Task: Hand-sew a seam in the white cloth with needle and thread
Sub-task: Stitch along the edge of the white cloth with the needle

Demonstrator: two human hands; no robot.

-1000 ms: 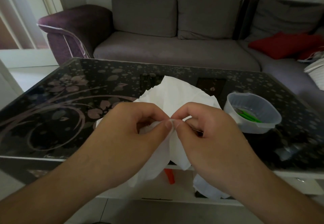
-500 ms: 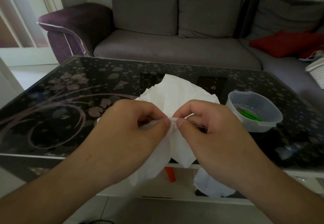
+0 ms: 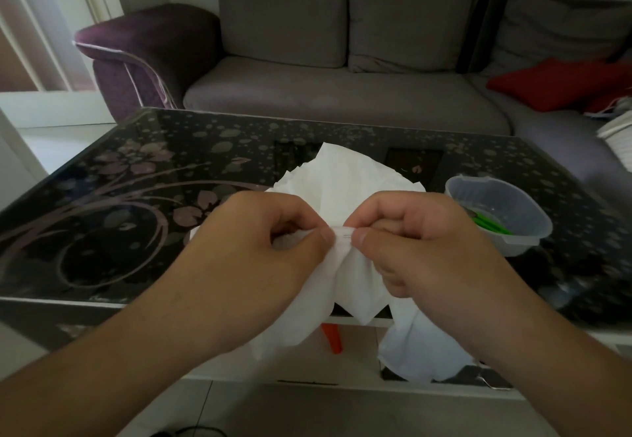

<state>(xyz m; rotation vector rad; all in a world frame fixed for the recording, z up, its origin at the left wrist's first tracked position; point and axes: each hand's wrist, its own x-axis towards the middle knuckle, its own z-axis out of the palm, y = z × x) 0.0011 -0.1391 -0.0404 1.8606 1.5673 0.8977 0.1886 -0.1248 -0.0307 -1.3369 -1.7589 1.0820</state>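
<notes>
Left hand pinches a fold of cloth, thumb to forefinger. Right hand pinches the needle, a short bit of which shows at the fold between the two thumbs. Thread not visible. Cloth is held above the near table edge, its rest draped down. Tub to the right. Risk: thin needle slips, or pricks the left thumb just beside it.

A clear plastic bowl sits on the dark floral table.
</notes>
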